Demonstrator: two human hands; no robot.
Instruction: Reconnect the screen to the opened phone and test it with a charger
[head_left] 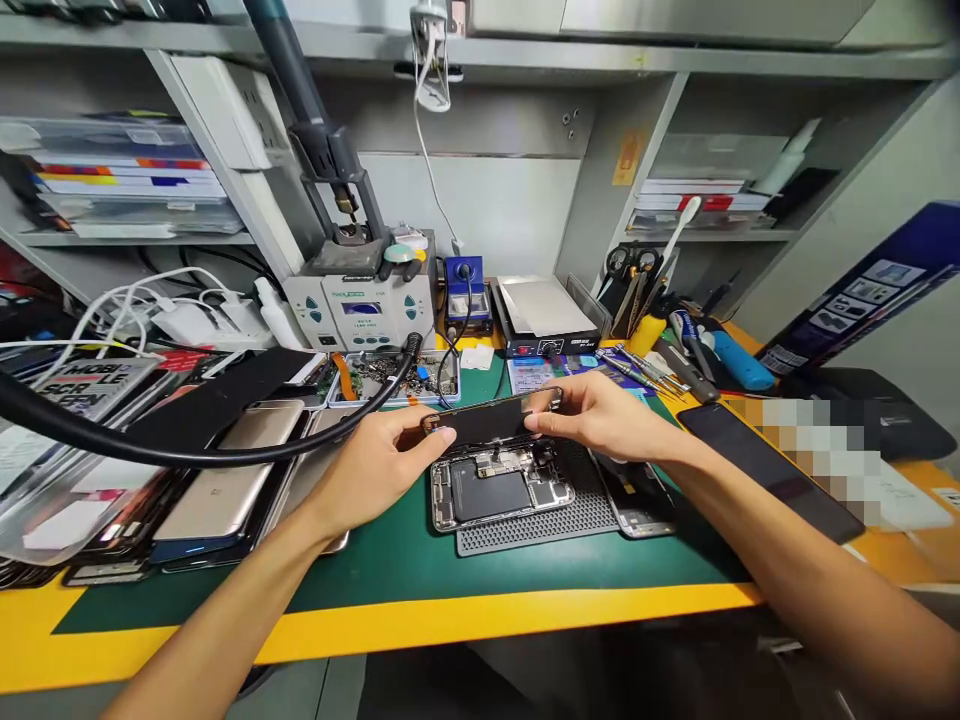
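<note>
Between my two hands a dark phone screen (487, 421) is raised at a tilt, its inner side facing me. My left hand (384, 458) pinches its left end with thumb and fingers. At the right end, my right hand (589, 415) grips the edge, thumb on the inner face. Just below lies an opened phone body (491, 487) with its black battery and circuit parts bare. The screen's lower edge is close over the body's far side; whether a cable joins them I cannot make out. Under the body is a grey perforated mat (547, 535).
Stacked phones (217, 480) crowd the left. A thick black hose (225, 458) arcs in front of the hot-air station (364, 305). Another phone part (634, 495) lies beside my right forearm. Behind are a parts tray (450, 385), a heating plate (547, 310) and screwdrivers (645, 370).
</note>
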